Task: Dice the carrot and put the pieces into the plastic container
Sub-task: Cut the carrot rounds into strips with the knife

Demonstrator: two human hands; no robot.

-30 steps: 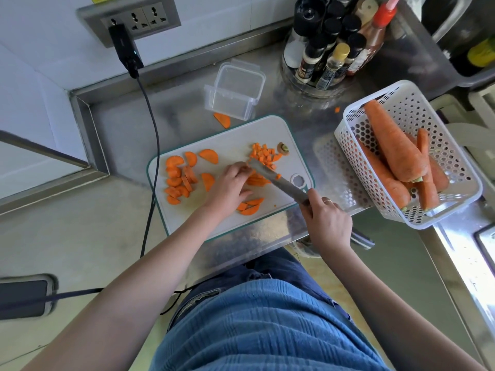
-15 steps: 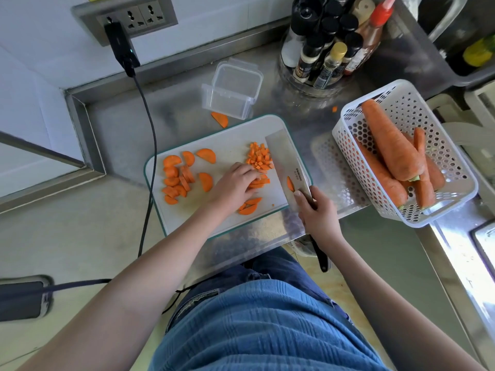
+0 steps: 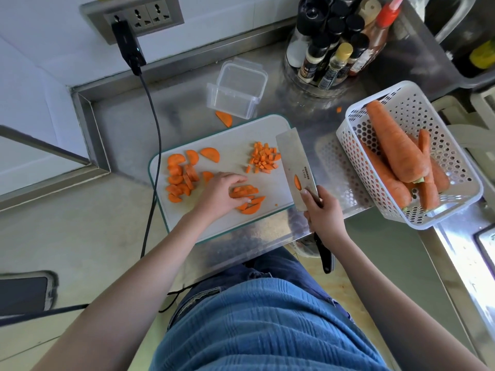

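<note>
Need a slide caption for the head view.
Left hand gathers carrot slices on cutting board; right hand holds cleaver flat beside diced carrot.

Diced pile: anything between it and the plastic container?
Nothing visible does. The diced pile sits on the cutting board; the plastic container stands open on the counter beyond. A stray carrot slice lies in front of it, left of that line.
</note>
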